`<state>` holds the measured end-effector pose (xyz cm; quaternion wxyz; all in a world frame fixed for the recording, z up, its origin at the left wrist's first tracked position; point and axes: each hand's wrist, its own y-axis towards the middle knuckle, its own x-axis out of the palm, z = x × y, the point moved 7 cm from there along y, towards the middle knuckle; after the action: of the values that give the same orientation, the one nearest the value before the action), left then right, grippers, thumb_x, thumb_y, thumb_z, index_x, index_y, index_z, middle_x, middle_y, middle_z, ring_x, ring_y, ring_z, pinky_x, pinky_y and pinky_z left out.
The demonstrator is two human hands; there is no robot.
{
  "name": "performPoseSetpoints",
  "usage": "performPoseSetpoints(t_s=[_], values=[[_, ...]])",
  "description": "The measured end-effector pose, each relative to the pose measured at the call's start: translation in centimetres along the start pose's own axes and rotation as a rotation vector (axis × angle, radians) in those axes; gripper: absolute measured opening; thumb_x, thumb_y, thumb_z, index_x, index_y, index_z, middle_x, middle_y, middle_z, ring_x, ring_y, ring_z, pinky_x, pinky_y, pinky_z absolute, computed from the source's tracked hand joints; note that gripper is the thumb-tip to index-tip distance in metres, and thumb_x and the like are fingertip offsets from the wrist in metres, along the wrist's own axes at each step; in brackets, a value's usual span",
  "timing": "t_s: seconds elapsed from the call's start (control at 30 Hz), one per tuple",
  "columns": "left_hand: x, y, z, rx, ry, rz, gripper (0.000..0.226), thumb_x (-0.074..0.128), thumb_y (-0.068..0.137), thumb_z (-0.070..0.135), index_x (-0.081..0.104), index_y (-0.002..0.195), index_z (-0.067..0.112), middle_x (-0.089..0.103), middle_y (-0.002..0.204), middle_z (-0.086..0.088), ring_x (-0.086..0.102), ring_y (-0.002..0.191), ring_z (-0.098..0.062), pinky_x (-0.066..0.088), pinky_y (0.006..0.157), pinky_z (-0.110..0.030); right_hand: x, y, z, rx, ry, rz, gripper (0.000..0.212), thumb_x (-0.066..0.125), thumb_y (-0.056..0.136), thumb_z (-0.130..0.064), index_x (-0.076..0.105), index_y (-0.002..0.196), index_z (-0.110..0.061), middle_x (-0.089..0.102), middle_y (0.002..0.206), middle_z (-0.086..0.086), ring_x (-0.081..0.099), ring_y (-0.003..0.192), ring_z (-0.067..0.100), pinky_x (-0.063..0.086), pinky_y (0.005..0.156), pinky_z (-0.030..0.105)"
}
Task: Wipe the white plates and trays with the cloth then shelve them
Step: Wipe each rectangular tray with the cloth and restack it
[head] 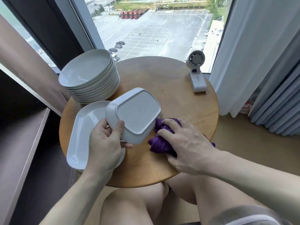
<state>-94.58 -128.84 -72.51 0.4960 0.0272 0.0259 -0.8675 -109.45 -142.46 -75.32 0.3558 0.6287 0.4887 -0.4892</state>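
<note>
The left hand grips an upturned white rectangular ceramic tray. The right hand clutches the purple cloth beside it. The far-left stacked white round plates seemingly await wiping and shelving.

Left hand grips upturned white dish; right hand holds purple cloth on round table.

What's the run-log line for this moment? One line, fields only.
left hand: holds white dish, underside up | right hand: grips purple cloth beside it | on table: plate stack, oval tray
</note>
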Motion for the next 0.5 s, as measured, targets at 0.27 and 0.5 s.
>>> performPoseSetpoints(t_s=[0.27,0.5], values=[[-0.1,0.0,-0.1,0.050,0.034,-0.009,0.005,0.063,0.097,0.022,0.065,0.102,0.024,0.078,0.090,-0.003,0.074,0.070,-0.020,0.058,0.050,-0.026,0.7,-1.1,-3.6,-0.295,0.043,-0.080,0.054,0.067,0.082,-0.042,0.051,0.133,-0.032,0.033,0.155,-0.006,0.038,0.127,0.025,0.040,0.105,0.044],[-0.4,-0.2,-0.3,0.078,0.099,-0.014,0.011,0.067,0.097,0.018,0.060,0.105,0.021,0.077,0.092,-0.005,0.075,0.069,-0.023,0.059,0.050,-0.028,-1.2,0.8,3.3,0.059,0.057,0.052,0.059,0.069,0.078,-0.052,0.049,0.132,-0.036,0.042,0.143,-0.004,0.043,0.121,0.023,0.046,0.098,0.041]])
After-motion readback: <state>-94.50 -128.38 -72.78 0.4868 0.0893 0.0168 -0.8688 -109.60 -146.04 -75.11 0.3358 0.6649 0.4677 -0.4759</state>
